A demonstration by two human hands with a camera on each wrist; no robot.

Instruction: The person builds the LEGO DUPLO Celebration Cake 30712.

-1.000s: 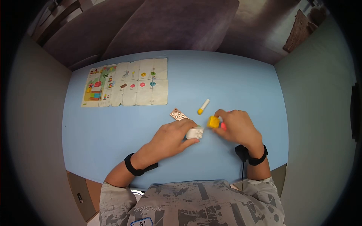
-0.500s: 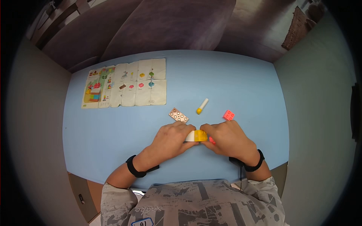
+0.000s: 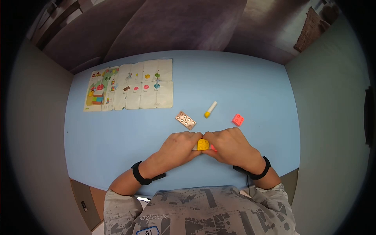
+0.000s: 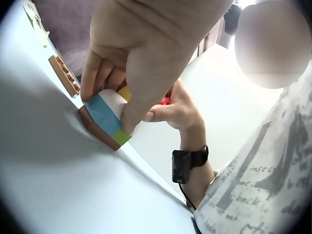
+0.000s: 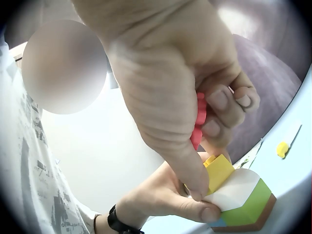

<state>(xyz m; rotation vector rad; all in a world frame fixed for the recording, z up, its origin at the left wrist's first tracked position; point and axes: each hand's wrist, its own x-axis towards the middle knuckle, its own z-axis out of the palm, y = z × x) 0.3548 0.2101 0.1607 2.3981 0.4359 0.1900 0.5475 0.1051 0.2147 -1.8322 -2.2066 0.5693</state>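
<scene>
My left hand (image 3: 177,147) grips a small stack of toy bricks between fingers and thumb. In the left wrist view the stack has a brown base (image 4: 99,130), a blue brick (image 4: 103,115) and a green brick (image 4: 121,137) above it. A rounded white brick (image 5: 236,191) sits on these in the right wrist view. My right hand (image 3: 232,144) pinches a yellow brick (image 3: 203,145) against the white one, studs showing. A scalloped pink piece (image 5: 199,117) is tucked between the right palm and curled fingers.
Beyond the hands lie a brown studded plate (image 3: 185,120), a white stick with a yellow end (image 3: 210,109) and a pink brick (image 3: 237,120). A creased picture sheet (image 3: 166,96) is spread at the table's back left.
My right hand has brought the yellow brick leftward onto the white brick, uncovering the pink brick on the table. Both hands have come together nearer my body.
</scene>
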